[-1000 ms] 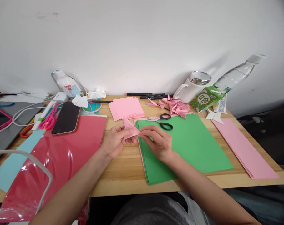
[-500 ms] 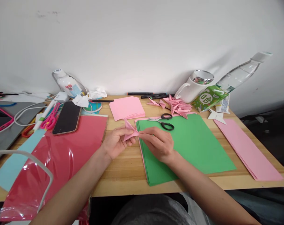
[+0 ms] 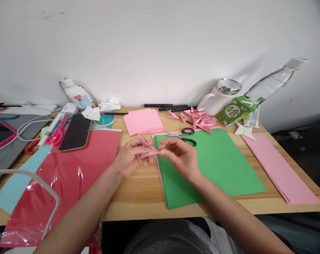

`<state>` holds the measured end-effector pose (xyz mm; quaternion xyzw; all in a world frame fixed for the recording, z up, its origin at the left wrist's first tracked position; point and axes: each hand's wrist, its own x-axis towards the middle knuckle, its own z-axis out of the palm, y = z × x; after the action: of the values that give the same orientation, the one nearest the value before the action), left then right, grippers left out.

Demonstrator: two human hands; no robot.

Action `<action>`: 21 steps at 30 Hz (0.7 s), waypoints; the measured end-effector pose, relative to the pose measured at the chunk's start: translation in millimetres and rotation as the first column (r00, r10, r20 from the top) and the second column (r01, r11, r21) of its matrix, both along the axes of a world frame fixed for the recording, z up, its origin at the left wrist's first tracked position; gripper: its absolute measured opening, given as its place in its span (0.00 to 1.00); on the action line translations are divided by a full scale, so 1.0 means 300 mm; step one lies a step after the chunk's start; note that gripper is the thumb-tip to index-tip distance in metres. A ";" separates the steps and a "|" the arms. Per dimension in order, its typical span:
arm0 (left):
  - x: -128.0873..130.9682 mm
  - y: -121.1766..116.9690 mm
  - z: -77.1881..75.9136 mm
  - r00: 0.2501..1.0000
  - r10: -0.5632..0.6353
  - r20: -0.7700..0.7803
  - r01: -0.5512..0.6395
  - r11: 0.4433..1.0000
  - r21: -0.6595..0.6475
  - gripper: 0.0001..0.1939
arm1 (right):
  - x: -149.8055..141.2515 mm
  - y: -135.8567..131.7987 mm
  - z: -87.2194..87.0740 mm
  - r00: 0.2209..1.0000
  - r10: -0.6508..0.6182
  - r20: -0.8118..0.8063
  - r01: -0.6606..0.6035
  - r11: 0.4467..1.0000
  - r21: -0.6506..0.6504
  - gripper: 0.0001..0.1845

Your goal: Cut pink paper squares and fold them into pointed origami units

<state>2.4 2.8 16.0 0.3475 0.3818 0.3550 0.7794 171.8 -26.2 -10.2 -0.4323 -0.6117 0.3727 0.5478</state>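
Between my hands is a small piece of folded pink paper [image 3: 146,151] with pointed corners. My left hand [image 3: 130,156] pinches it with the thumb on top and the fingers behind. The thumb and fingertips of my right hand [image 3: 179,155] are closed on its right tip, above the left edge of a stack of green paper [image 3: 218,165]. Black-handled scissors [image 3: 188,131] lie on top of that stack, partly behind my right hand. A stack of pink paper squares [image 3: 143,121] sits just beyond my left hand.
Folded pink pieces [image 3: 202,119] are heaped at the back beside a white mug [image 3: 215,98]. Pink paper strips [image 3: 281,169] lie at the right edge. On the left are a phone [image 3: 77,132], pink scissors [image 3: 58,131] and red paper in clear plastic [image 3: 70,176].
My right hand has turned and its fingers have lifted and curled, still at the paper's right tip. The folded paper has tilted slightly in my left hand.
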 end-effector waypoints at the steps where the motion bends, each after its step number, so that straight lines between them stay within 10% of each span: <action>1: 0.000 -0.001 0.001 1.000 -0.013 -0.010 0.013 0.999 0.044 0.08 | 0.004 0.008 0.003 0.993 0.045 -0.111 -0.064 0.984 -0.168 0.15; 4: 0.002 -0.008 -0.003 0.995 -0.046 -0.090 0.062 0.980 0.187 0.09 | 0.015 0.031 -0.001 0.913 0.149 -0.380 -0.344 0.783 -0.518 0.19; 8: 0.010 -0.022 -0.019 0.976 -0.031 -0.213 0.104 0.934 0.342 0.08 | 0.019 0.038 -0.016 0.816 0.116 -0.567 -0.524 0.565 -0.637 0.17; 21: 0.020 -0.027 -0.024 0.972 0.046 -0.231 0.040 0.934 0.356 0.15 | 0.010 0.033 -0.007 0.774 0.103 -0.625 -0.570 0.542 -0.617 0.14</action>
<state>8.5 -5.2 8.9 0.5227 0.4009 0.3761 0.6516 174.6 -16.3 -12.4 -0.3756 -0.2892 0.8036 0.3599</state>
